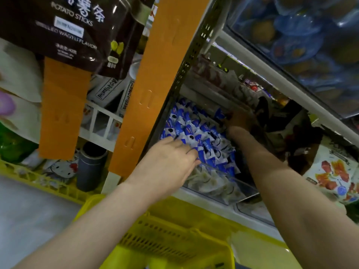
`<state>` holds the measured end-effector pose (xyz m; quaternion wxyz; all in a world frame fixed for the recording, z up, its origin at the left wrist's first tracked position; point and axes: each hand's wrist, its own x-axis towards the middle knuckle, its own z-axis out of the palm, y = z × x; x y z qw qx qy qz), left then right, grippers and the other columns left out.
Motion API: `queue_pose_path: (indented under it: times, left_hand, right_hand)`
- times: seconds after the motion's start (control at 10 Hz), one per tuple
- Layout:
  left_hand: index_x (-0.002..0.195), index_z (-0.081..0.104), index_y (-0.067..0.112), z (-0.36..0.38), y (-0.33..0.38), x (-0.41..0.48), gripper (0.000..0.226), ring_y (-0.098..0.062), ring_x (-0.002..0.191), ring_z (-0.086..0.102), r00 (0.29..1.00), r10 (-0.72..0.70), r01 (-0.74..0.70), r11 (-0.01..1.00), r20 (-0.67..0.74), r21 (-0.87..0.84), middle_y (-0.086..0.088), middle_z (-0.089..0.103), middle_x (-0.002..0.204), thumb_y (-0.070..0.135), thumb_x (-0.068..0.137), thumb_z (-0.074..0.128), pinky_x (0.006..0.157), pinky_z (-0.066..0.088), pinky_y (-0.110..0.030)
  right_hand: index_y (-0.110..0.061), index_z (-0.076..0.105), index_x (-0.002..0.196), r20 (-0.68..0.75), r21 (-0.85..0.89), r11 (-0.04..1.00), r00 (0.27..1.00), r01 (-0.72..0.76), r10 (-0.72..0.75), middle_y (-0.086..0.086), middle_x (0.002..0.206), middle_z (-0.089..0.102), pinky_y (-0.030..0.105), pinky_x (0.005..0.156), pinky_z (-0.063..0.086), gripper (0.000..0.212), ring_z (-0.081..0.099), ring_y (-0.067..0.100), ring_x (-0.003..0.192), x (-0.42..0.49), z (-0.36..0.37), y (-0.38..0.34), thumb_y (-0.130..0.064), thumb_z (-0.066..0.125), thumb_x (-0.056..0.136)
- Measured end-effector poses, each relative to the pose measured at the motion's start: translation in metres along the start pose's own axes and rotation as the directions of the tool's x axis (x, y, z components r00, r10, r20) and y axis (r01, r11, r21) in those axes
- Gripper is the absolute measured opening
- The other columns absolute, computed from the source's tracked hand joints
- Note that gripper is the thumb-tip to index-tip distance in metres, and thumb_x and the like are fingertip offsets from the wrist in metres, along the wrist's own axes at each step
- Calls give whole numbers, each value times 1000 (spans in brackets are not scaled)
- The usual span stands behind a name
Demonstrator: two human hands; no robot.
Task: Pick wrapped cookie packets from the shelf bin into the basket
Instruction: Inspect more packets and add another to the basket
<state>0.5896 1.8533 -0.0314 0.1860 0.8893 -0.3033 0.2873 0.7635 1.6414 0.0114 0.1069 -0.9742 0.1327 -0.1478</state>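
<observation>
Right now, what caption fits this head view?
Left hand and right hand reach into a bin of cookie packets above a yellow basket.
</observation>
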Motion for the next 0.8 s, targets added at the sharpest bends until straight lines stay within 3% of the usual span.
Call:
queue_pose_path:
  times: [0.3, 0.4, 0.5, 0.6, 0.7, 0.8]
  left_hand:
    - [74, 68, 22, 0, -6, 4, 42, -11, 58, 59, 999, 32, -31, 999, 24, -14, 7, 64, 63, 33, 90, 30, 58, 40, -22]
    - [76, 67, 22, 0, -5, 3, 42, -13, 59, 59, 999, 38, -38, 999, 20, 0, 7, 64, 63, 32, 90, 30, 59, 40, -23]
    - [78, 68, 21, -1, -4, 4, 40, -13, 60, 60, 998, 46, -47, 999, 52, 7, 6, 65, 65, 32, 91, 32, 60, 41, -24]
    - [80, 69, 19, -4, -3, 1, 32, -14, 62, 61, 998, 39, -39, 999, 41, 8, 5, 67, 68, 31, 90, 41, 62, 43, -25]
    - [103, 63, 22, -8, 2, 4, 33, -13, 87, 61, 993, -10, 14, 999, 118, -30, 5, 68, 95, 34, 96, 33, 80, 40, -28]
    - [122, 49, 25, -19, 8, -3, 33, -7, 109, 47, 985, -160, 169, 971, 65, -169, 9, 57, 119, 35, 98, 28, 91, 28, -22]
  right_hand:
    - [-9, 65, 105, 91, 269, 963, 996, -31, 7, 10, 109, 64, 24, 72, 44, 23, 55, 15, 83, 10, 12, 5, -22, 62, 86]
    - [-9, 62, 102, 166, 272, 962, 986, -36, -10, 13, 110, 62, 22, 65, 38, 22, 50, 12, 76, 7, 10, 7, -26, 54, 92]
    - [-8, 55, 115, 264, 222, 975, 964, -28, -33, 15, 117, 56, 30, 79, 37, 35, 49, 18, 86, 3, 7, 5, -33, 37, 99]
    - [-9, 53, 109, 295, 260, 965, 955, -43, -37, 13, 105, 55, 32, 75, 41, 35, 49, 17, 79, -12, 1, -2, -33, 29, 101]
    - [-12, 50, 96, 260, 247, 968, 965, -33, -33, 16, 95, 54, 33, 70, 41, 30, 48, 18, 71, -29, -12, -14, -29, 27, 102]
    - [-10, 55, 104, 81, 390, 916, 988, 89, -131, 7, 89, 56, 25, 69, 41, 35, 52, 18, 82, -70, -37, -20, -33, 28, 101]
